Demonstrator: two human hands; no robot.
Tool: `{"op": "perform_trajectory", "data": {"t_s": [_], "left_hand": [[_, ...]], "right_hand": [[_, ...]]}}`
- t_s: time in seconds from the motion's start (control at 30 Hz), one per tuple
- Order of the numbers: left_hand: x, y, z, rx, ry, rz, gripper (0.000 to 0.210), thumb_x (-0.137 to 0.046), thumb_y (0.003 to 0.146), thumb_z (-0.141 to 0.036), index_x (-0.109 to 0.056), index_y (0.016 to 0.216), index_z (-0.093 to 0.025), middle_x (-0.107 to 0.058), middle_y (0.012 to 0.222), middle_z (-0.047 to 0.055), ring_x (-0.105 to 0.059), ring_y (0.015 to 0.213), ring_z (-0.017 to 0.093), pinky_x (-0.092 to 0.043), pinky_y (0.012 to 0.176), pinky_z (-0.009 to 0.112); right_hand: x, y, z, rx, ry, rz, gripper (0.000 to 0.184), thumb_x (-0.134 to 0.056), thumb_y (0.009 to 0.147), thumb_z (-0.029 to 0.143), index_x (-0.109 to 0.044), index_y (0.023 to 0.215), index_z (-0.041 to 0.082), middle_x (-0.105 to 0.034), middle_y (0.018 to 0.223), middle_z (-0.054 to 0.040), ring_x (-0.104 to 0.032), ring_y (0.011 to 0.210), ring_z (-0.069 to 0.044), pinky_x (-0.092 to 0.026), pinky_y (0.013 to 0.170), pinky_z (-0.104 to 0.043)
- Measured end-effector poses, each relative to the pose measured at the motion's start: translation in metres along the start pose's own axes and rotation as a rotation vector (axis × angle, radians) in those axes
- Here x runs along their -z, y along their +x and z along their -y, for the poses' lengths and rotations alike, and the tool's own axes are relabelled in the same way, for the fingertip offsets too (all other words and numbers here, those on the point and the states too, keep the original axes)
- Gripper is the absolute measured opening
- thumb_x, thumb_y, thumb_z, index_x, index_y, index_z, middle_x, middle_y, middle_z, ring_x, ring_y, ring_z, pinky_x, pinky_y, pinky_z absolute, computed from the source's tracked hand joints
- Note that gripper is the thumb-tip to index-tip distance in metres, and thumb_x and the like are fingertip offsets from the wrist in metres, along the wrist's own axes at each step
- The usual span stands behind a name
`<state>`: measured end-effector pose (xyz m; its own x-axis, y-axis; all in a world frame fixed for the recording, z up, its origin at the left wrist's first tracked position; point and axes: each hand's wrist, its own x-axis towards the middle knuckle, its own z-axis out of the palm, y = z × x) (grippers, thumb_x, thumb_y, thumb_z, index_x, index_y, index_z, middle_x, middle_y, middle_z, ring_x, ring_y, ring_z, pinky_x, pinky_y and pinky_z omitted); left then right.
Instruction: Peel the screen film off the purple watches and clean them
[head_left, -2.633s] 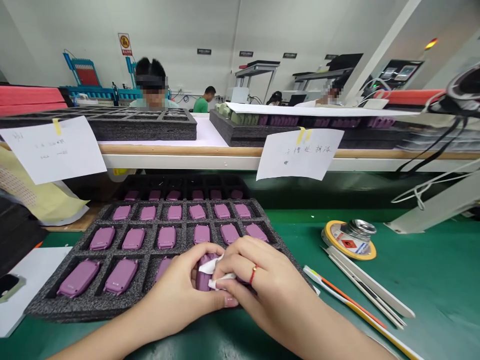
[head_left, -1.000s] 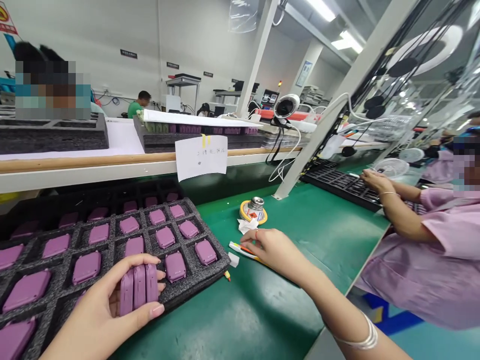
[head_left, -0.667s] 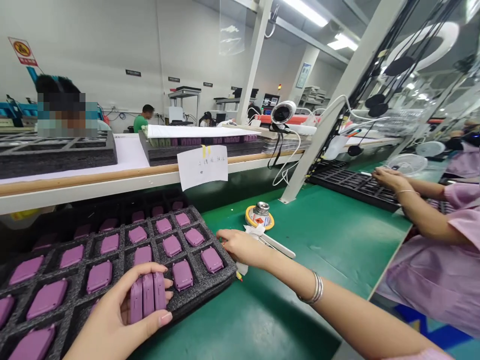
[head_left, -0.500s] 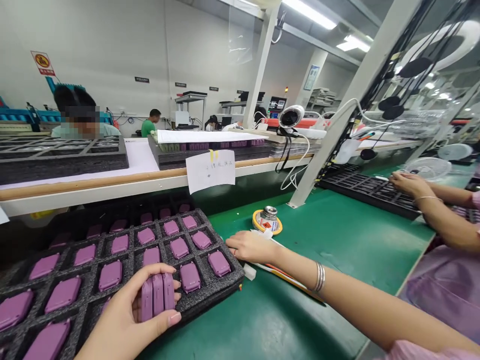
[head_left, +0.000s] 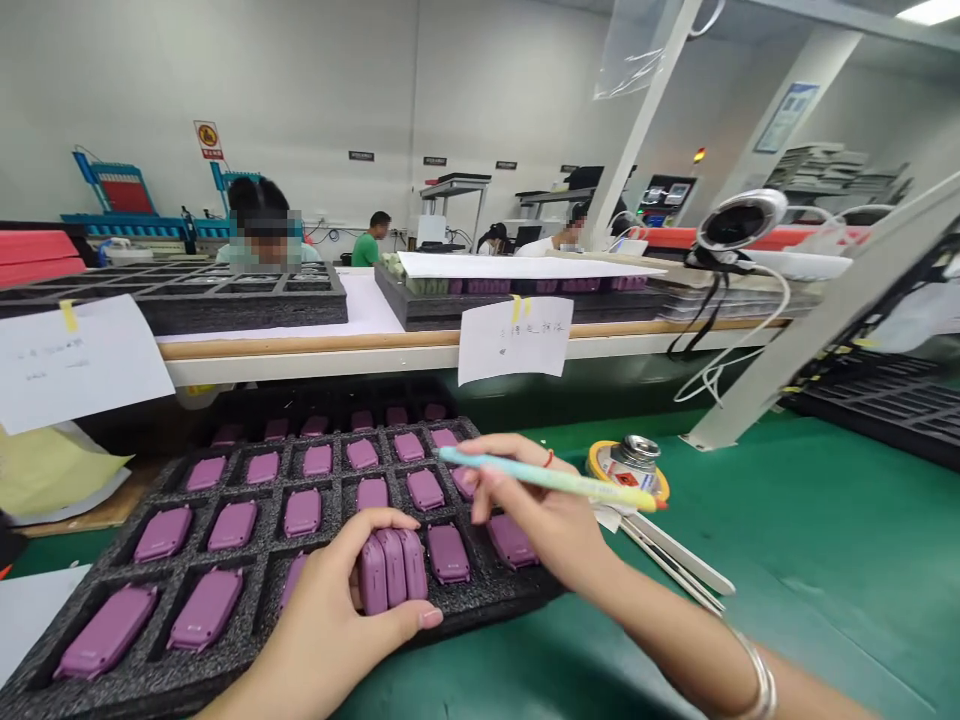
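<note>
Three purple plastic cases (head_left: 394, 570) stand side by side in my left hand (head_left: 337, 600), fingers and thumb closed round them. My right hand (head_left: 547, 510) grips a slim pen (head_left: 555, 478), light blue at one end and yellow with an orange tip at the other. The pen lies across the hand, above the right part of the foam tray. Beneath both hands is the black foam tray (head_left: 270, 640), with similar purple cases (head_left: 302, 512) lying in its compartments. Part of the tray is hidden behind my hands.
Right of the tray, a metal-topped container (head_left: 637, 455) stands within a yellow tape roll (head_left: 600, 458). White flat sticks (head_left: 686, 560) lie on the green bench (head_left: 810, 580). A shelf (head_left: 420, 350) crosses above, with a slanted post (head_left: 832, 310) at right. A person (head_left: 259, 215) sits beyond.
My right hand has lifted from beside the tray's right edge and now holds the pen over the tray. My left hand keeps its three cases. The view has turned left.
</note>
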<state>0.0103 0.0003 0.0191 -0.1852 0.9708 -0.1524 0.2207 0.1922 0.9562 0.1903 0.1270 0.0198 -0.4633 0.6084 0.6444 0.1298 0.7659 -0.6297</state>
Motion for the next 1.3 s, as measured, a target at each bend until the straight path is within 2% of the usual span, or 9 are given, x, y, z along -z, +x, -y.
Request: {"op": "perform_trajectory", "data": {"t_s": [0.03, 0.1, 0.17, 0.23, 0.37, 0.5, 0.6, 0.77, 1.3], "left_hand": [[0.0, 0.0, 0.0, -0.006, 0.02, 0.001, 0.048, -0.079, 0.066, -0.029, -0.062, 0.111, -0.028, -0.074, 0.105, 0.003, -0.07, 0.096, 0.028, -0.054, 0.087, 0.037], [0.0, 0.0, -0.001, -0.018, 0.051, -0.015, 0.044, -0.078, 0.068, -0.029, -0.06, 0.108, -0.028, -0.072, 0.101, 0.0, -0.068, 0.092, 0.025, -0.053, 0.084, 0.034], [-0.001, 0.0, 0.0, -0.027, 0.08, -0.05, 0.041, -0.077, 0.068, -0.027, -0.058, 0.105, -0.028, -0.07, 0.094, -0.002, -0.065, 0.085, 0.022, -0.051, 0.077, 0.031], [-0.002, 0.001, 0.001, -0.03, 0.108, -0.075, 0.04, -0.075, 0.068, -0.025, -0.057, 0.103, -0.028, -0.067, 0.09, -0.003, -0.062, 0.081, 0.021, -0.049, 0.073, 0.029], [-0.003, 0.004, 0.003, -0.011, 0.115, -0.079, 0.042, -0.074, 0.067, -0.026, -0.056, 0.104, -0.028, -0.068, 0.094, -0.003, -0.063, 0.085, 0.022, -0.049, 0.077, 0.031], [-0.004, 0.005, 0.002, 0.016, 0.096, -0.053, 0.043, -0.075, 0.066, -0.026, -0.056, 0.105, -0.028, -0.071, 0.096, -0.002, -0.066, 0.087, 0.023, -0.05, 0.08, 0.033], [-0.003, 0.005, 0.002, 0.026, 0.079, -0.037, 0.045, -0.077, 0.066, -0.027, -0.056, 0.105, -0.029, -0.072, 0.095, -0.002, -0.067, 0.088, 0.023, -0.05, 0.08, 0.033], [-0.003, 0.006, 0.005, -0.013, 0.107, -0.034, 0.044, -0.077, 0.067, -0.027, -0.056, 0.105, -0.029, -0.073, 0.097, -0.002, -0.068, 0.089, 0.023, -0.051, 0.082, 0.034], [-0.002, 0.006, 0.006, -0.032, 0.154, -0.025, 0.043, -0.077, 0.07, -0.029, -0.056, 0.107, -0.03, -0.072, 0.099, -0.004, -0.066, 0.094, 0.023, -0.048, 0.085, 0.034]], "right_hand": [[-0.01, -0.004, 0.011, -0.009, 0.077, 0.008, 0.014, -0.053, 0.1, 0.029, -0.062, 0.106, 0.021, -0.067, 0.065, 0.0034, -0.066, 0.051, -0.013, -0.054, 0.051, -0.023], [-0.027, -0.012, 0.025, -0.014, 0.302, 0.003, 0.006, -0.061, 0.097, 0.027, -0.062, 0.096, 0.021, -0.068, 0.073, 0.002, -0.063, 0.048, -0.01, -0.052, 0.048, -0.022], [-0.039, -0.021, 0.028, 0.024, 0.448, -0.02, 0.005, -0.059, 0.098, 0.024, -0.058, 0.094, 0.022, -0.063, 0.067, 0.0048, -0.058, 0.044, -0.008, -0.049, 0.048, -0.022], [-0.046, -0.029, 0.025, 0.065, 0.49, -0.034, 0.006, -0.053, 0.101, 0.023, -0.054, 0.095, 0.024, -0.056, 0.063, 0.0077, -0.054, 0.042, -0.007, -0.048, 0.049, -0.022], [-0.052, -0.042, 0.018, 0.096, 0.485, -0.027, 0.008, -0.048, 0.104, 0.025, -0.049, 0.096, 0.026, -0.051, 0.072, 0.0059, -0.052, 0.046, -0.007, -0.048, 0.049, -0.023], [-0.055, -0.048, 0.017, 0.147, 0.451, -0.043, 0.009, -0.046, 0.103, 0.02, -0.046, 0.096, 0.026, -0.045, 0.07, 0.0052, -0.051, 0.051, -0.01, -0.049, 0.048, -0.024], [-0.056, -0.049, 0.014, 0.155, 0.416, -0.015, 0.014, -0.05, 0.098, 0.013, -0.046, 0.096, 0.027, -0.046, 0.069, 0.0042, -0.051, 0.054, -0.012, -0.05, 0.048, -0.025], [-0.053, -0.049, 0.01, 0.258, 0.316, 0.03, 0.03, -0.052, 0.087, 0.004, -0.044, 0.103, 0.028, -0.05, 0.069, 0.0036, -0.053, 0.052, -0.014, -0.05, 0.047, -0.027], [-0.054, -0.048, 0.011, 0.255, 0.287, 0.036, 0.033, -0.053, 0.087, 0.004, -0.044, 0.105, 0.03, -0.05, 0.068, 0.0044, -0.054, 0.049, -0.013, -0.05, 0.046, -0.026]]}}
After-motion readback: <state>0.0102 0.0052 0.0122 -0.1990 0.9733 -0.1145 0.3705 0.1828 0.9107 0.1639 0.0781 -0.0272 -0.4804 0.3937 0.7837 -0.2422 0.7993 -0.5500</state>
